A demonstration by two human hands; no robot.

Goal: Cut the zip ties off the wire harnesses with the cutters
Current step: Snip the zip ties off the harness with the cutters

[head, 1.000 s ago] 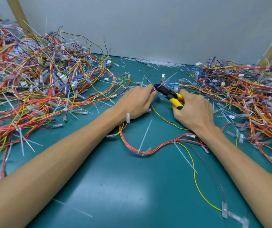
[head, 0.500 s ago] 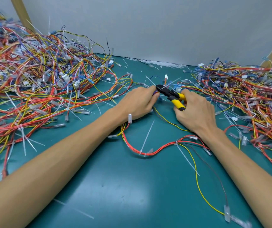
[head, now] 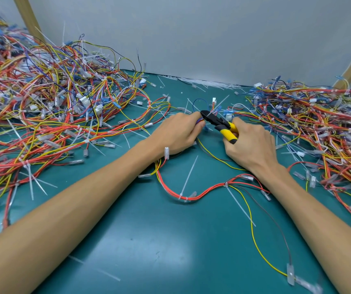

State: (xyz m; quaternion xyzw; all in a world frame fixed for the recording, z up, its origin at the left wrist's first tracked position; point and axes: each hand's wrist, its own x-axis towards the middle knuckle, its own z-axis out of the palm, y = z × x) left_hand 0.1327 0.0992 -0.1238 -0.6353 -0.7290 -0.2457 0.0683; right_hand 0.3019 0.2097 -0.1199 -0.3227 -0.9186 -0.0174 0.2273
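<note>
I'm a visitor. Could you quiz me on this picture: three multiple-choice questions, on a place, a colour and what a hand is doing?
1. Where is the tip of the cutters? A. in the left pile B. at the wires by the left hand C. lying on the mat
2. What colour are their handles? A. red B. green C. yellow
3. What is the right hand doing? A. gripping the cutters B. lying flat C. waving

1 B: the black tip meets wires that hand holds. 2 C: yellow shows beside the right hand. 3 A: its fingers curl round the handles.
</note>
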